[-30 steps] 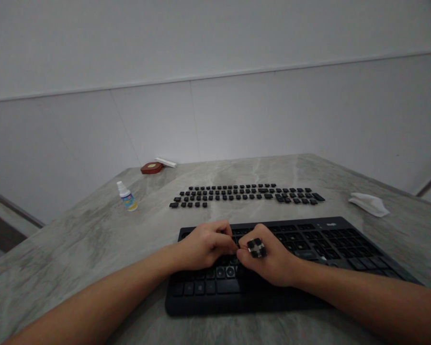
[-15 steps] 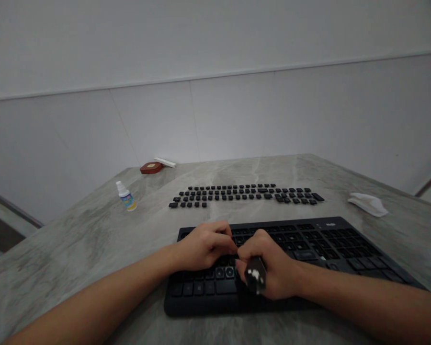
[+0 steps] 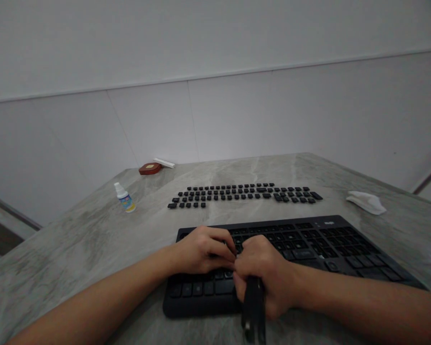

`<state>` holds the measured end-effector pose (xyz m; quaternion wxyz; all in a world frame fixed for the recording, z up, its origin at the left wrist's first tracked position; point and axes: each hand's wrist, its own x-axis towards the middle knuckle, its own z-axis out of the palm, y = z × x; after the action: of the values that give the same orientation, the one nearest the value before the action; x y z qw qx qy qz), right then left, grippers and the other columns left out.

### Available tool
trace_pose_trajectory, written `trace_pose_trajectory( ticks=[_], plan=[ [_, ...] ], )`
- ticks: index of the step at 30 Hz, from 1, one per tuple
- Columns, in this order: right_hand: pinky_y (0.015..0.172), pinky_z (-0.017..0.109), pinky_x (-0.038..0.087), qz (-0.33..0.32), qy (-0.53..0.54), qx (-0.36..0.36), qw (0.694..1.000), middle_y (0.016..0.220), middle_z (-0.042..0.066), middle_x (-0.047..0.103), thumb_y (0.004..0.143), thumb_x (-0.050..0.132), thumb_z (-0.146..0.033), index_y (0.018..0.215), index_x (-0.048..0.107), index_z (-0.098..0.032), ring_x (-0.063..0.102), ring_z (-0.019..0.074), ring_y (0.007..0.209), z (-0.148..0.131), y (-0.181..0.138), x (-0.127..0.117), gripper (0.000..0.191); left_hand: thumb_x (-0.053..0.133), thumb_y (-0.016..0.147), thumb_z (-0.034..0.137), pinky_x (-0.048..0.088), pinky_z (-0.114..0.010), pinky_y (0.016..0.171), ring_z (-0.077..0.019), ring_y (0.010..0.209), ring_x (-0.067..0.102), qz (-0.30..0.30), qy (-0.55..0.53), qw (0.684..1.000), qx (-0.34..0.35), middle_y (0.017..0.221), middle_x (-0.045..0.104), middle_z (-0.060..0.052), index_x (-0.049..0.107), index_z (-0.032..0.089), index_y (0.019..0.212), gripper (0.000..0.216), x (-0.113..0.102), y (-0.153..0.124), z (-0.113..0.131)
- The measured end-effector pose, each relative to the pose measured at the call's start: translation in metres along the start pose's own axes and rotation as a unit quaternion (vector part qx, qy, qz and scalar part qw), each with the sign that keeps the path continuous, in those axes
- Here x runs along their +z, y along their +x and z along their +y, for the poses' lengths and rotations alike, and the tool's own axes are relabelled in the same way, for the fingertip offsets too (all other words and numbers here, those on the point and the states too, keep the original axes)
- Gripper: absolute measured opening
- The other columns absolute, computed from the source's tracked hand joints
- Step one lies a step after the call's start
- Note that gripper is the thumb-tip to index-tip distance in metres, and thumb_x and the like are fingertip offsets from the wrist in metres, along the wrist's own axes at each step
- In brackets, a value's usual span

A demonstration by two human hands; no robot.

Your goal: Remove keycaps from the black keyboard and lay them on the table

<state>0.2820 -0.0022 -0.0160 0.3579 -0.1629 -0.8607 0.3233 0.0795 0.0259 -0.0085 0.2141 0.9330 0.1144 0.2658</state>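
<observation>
A black keyboard (image 3: 197, 306) lies on the table below both hands, many of its key positions bare of caps. My right hand (image 3: 266, 268) is closed round a black-handled tool (image 3: 254, 306), whose handle end points down toward me; its working end is hidden by the fingers. My left hand (image 3: 204, 250) rests over the left part of the keyboard, fingers bent together against the right hand's fingertips. Whatever the left fingers pinch cannot be made out. Behind the keyboard, loose black keycaps (image 3: 232, 197) are laid out in rows.
A small white spray bottle (image 3: 125, 199) stands at the left. Farther back lie a reddish-brown case (image 3: 150, 168) and a white strip (image 3: 164, 163). On the right is a crumpled white cloth or tissue (image 3: 367, 202). A pale wall (image 3: 237, 115) rises behind the marbled table (image 3: 93, 239).
The tool's handle has swung lower toward me, and my right hand has tilted with it. My left fingers have shifted slightly, staying beside the right hand.
</observation>
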Motion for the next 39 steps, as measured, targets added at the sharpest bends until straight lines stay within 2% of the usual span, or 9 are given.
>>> trace_pose_trajectory(
  ticks=[6,8,13,18,23,28,31,33,39],
  plan=[
    [0.041,0.022,0.023,0.135,0.071,0.211,0.966,0.047,-0.006,0.029,0.071,0.046,-0.025,0.049,0.033,-0.022,0.027,0.0083,0.044,-0.001,0.012,-0.002,0.026,0.063,0.093,0.022,0.057,-0.028,0.078,-0.0185,0.084,0.069,0.001,-0.024,1.000,-0.012,0.091,0.071,-0.012,0.072,0.012,0.083,0.017,-0.001,0.001,0.002],
    [0.041,0.021,0.023,0.135,0.068,0.206,0.967,0.047,-0.006,0.028,0.071,0.047,-0.024,0.049,0.032,-0.021,0.026,0.0082,0.045,-0.001,0.012,-0.003,0.027,0.063,0.093,0.022,0.057,-0.029,0.078,-0.0178,0.083,0.068,-0.001,-0.021,1.000,-0.017,0.091,0.071,-0.011,0.072,0.013,0.084,0.017,-0.001,0.000,0.002],
    [0.046,0.023,0.027,0.005,0.007,0.024,1.000,0.043,-0.007,0.038,0.062,0.055,-0.019,0.047,0.043,-0.019,0.030,0.0072,0.042,-0.002,0.004,-0.002,0.019,0.060,0.094,0.022,0.056,-0.027,0.071,-0.0162,0.075,0.067,0.001,0.000,1.000,-0.008,0.088,0.069,-0.011,0.072,0.012,0.083,0.019,0.000,0.000,0.001],
    [0.041,0.021,0.024,0.147,0.056,0.199,0.967,0.045,-0.006,0.031,0.072,0.047,-0.021,0.048,0.035,-0.021,0.028,0.0080,0.043,-0.001,0.008,-0.001,0.026,0.063,0.092,0.022,0.057,-0.028,0.075,-0.0181,0.080,0.068,0.007,-0.019,1.000,-0.010,0.089,0.070,-0.012,0.072,0.011,0.082,0.017,0.000,0.001,0.002],
    [0.047,0.023,0.028,0.013,-0.006,0.008,1.000,0.044,-0.007,0.038,0.063,0.055,-0.017,0.048,0.041,-0.019,0.031,0.0070,0.042,-0.001,0.003,0.000,0.021,0.061,0.093,0.020,0.055,-0.025,0.070,-0.0158,0.075,0.067,-0.002,-0.001,1.000,-0.005,0.088,0.069,-0.011,0.071,0.012,0.082,0.017,-0.001,0.000,0.002],
    [0.042,0.022,0.022,0.133,0.000,0.120,0.984,0.045,-0.006,0.033,0.074,0.048,-0.016,0.050,0.033,-0.021,0.028,0.0078,0.041,-0.001,0.004,-0.001,0.029,0.062,0.093,0.022,0.056,-0.026,0.072,-0.0161,0.076,0.067,0.001,-0.005,1.000,-0.011,0.088,0.070,-0.011,0.072,0.012,0.080,0.019,-0.002,0.001,0.003],
    [0.048,0.026,0.023,0.046,-0.056,-0.075,0.995,0.044,-0.007,0.037,0.067,0.054,-0.011,0.050,0.042,-0.020,0.031,0.0075,0.040,-0.002,-0.002,0.000,0.022,0.061,0.094,0.023,0.055,-0.026,0.069,-0.0161,0.074,0.066,-0.002,0.000,1.000,0.005,0.086,0.070,-0.011,0.072,0.012,0.083,0.019,-0.002,0.002,0.005],
    [0.049,0.027,0.023,0.029,-0.066,-0.116,0.991,0.043,-0.007,0.039,0.064,0.055,-0.012,0.052,0.047,-0.019,0.032,0.0077,0.040,-0.002,-0.005,0.001,0.017,0.060,0.094,0.022,0.054,-0.026,0.068,-0.0165,0.075,0.067,-0.004,0.003,1.000,0.013,0.087,0.071,-0.011,0.072,0.012,0.084,0.018,-0.002,0.002,0.005],
    [0.041,0.023,0.020,0.137,0.060,0.185,0.971,0.044,-0.006,0.028,0.070,0.049,-0.024,0.047,0.032,-0.022,0.026,0.0075,0.042,0.000,0.009,-0.007,0.029,0.061,0.093,0.020,0.055,-0.027,0.073,-0.0171,0.079,0.067,0.010,0.003,1.000,-0.009,0.089,0.069,-0.011,0.069,0.013,0.085,0.014,0.001,0.002,0.003]
  ],
)
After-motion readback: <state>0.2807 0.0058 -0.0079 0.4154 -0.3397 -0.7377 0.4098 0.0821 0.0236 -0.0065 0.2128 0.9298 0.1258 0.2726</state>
